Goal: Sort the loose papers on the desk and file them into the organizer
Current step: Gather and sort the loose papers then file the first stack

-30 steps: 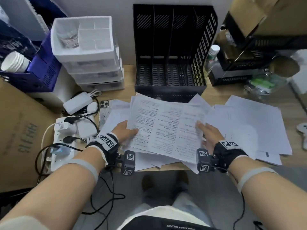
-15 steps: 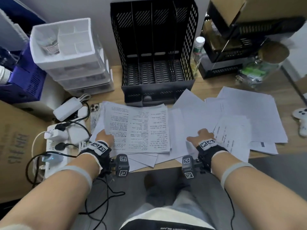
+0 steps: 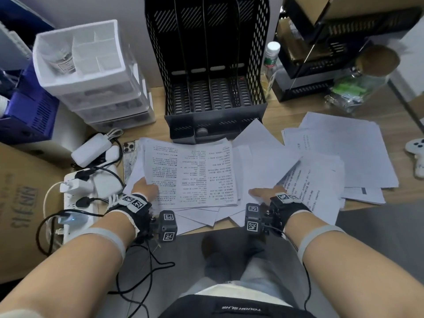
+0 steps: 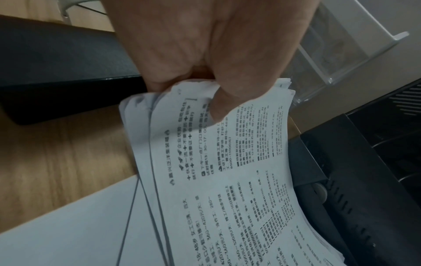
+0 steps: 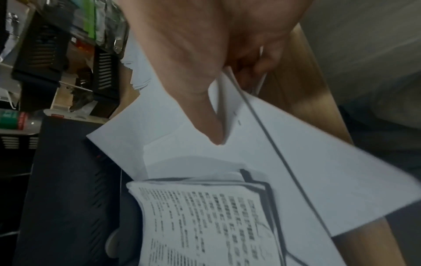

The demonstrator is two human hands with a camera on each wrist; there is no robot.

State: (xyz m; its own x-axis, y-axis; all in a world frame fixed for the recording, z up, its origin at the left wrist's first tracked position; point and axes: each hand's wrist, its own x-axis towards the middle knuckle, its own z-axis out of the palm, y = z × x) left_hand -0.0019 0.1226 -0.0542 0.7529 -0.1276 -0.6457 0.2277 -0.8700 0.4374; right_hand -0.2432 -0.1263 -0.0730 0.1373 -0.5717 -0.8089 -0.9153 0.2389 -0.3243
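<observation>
While my left hand (image 3: 143, 188) grips the printed stack (image 3: 190, 173) before the organizer (image 3: 206, 65), my right hand (image 3: 266, 193) lies among loose papers (image 3: 344, 152) on the tabletop (image 3: 298, 106). Left wrist: thumb and fingers (image 4: 218, 106) pinch the stack's corner. Right wrist: fingers (image 5: 205, 111) pinch blank sheets (image 5: 296, 153).

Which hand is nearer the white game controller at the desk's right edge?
Right. The right hand grips blank sheets, papers away from the controller; the left hand holds the printed stack further left.

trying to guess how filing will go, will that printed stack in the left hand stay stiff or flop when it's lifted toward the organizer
Likely floppy: the printed stack already curves away from where the left hand pinches one corner. Its sheets fan apart at the edges, so some may slip out. Supporting it with the right hand would probably help before it enters the organizer.
</observation>
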